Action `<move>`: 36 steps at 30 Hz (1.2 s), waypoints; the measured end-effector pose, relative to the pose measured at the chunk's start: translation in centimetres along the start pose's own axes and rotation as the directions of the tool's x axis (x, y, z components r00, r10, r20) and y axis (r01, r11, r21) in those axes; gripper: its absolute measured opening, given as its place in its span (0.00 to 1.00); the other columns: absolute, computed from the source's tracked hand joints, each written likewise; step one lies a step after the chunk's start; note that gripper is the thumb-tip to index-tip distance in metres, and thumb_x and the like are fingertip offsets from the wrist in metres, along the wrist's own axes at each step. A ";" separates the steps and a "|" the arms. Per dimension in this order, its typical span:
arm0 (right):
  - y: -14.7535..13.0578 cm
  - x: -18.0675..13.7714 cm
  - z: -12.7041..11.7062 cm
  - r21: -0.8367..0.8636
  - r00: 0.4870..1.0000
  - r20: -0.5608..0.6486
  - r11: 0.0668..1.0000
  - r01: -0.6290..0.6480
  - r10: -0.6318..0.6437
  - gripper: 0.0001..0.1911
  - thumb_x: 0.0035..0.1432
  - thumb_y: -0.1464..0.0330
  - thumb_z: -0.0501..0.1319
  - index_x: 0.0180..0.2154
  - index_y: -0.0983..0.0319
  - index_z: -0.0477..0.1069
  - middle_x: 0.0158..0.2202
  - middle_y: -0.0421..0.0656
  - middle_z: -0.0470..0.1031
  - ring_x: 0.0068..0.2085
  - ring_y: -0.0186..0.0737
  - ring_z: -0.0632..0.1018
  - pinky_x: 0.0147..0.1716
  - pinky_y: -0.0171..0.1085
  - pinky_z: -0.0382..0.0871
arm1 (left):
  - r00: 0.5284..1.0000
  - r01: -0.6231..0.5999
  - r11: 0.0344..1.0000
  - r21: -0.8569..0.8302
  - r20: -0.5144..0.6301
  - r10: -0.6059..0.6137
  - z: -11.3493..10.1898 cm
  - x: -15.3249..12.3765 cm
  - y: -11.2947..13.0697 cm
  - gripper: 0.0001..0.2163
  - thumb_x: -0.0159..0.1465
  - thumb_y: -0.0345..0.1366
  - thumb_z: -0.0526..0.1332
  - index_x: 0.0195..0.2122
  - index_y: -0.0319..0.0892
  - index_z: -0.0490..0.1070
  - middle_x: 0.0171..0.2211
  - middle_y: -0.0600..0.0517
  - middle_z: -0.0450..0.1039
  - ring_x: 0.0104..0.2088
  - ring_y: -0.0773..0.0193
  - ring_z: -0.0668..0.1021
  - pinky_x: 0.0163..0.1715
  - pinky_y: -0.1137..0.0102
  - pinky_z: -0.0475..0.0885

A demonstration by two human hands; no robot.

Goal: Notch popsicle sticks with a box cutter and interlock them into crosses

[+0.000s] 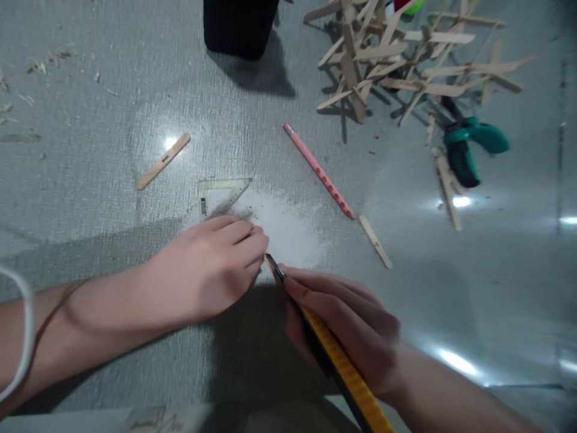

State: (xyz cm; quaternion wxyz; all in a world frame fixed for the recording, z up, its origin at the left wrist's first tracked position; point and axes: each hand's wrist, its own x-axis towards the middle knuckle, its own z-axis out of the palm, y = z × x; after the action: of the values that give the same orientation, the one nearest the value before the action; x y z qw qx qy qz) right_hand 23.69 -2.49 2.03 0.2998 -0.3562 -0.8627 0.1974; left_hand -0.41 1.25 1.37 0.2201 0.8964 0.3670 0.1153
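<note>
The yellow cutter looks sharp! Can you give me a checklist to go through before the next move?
1. Right hand gripping the yellow cutter: ok, fingers wrapped around it.
2. Blade well away from the left hand: not ok, its tip is right by those fingertips.
3. Left hand's grip firm: cannot tell, the fingers hide it.
4. Pink pencil out of the blade's way: ok, it lies apart.
5. Triangle ruler uncovered: not ok, the left hand hides part of it.
</note>
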 end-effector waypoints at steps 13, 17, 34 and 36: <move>-0.6 0.3 -0.2 -0.030 0.999 0.034 1.000 0.005 -0.004 0.14 0.59 0.81 0.63 0.46 0.65 0.76 0.40 0.50 0.88 0.37 0.44 0.89 0.40 0.38 0.90 | 0.992 0.073 0.997 0.001 -0.099 -0.073 0.4 -0.1 1.1 0.12 0.72 0.24 0.49 0.42 0.41 0.72 0.41 0.46 0.80 0.42 0.56 0.83 0.49 0.62 0.81; -0.6 0.1 -0.2 -0.047 0.999 0.051 0.999 -0.002 0.004 0.14 0.59 0.81 0.63 0.46 0.65 0.76 0.40 0.49 0.87 0.37 0.45 0.89 0.38 0.38 0.90 | 0.993 0.061 0.998 0.005 -0.097 -0.060 0.5 0.0 1.0 0.12 0.72 0.25 0.50 0.40 0.41 0.72 0.40 0.45 0.79 0.42 0.56 0.83 0.48 0.63 0.80; 0.4 -1.7 0.0 0.027 0.989 -0.098 0.993 -0.112 0.114 0.18 0.62 0.79 0.65 0.52 0.61 0.79 0.45 0.51 0.87 0.36 0.47 0.89 0.34 0.38 0.89 | 0.998 0.014 0.999 -0.047 -0.061 -0.016 0.5 -0.2 0.6 0.12 0.72 0.23 0.49 0.42 0.38 0.73 0.42 0.44 0.78 0.42 0.56 0.80 0.47 0.63 0.79; 0.7 -1.5 -0.1 0.036 0.991 -0.075 0.994 -0.105 0.108 0.19 0.61 0.80 0.66 0.53 0.62 0.78 0.45 0.51 0.87 0.38 0.47 0.89 0.36 0.37 0.89 | 0.998 0.018 0.999 -0.039 -0.059 -0.020 0.5 -0.1 0.7 0.12 0.72 0.23 0.49 0.41 0.39 0.72 0.41 0.44 0.78 0.41 0.57 0.80 0.46 0.63 0.79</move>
State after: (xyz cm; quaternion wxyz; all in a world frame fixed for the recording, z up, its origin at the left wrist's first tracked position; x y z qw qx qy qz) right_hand 24.98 -3.16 1.17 0.3274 -0.4042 -0.8271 0.2130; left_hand 0.08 0.58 1.23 0.2274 0.8847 0.3795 0.1468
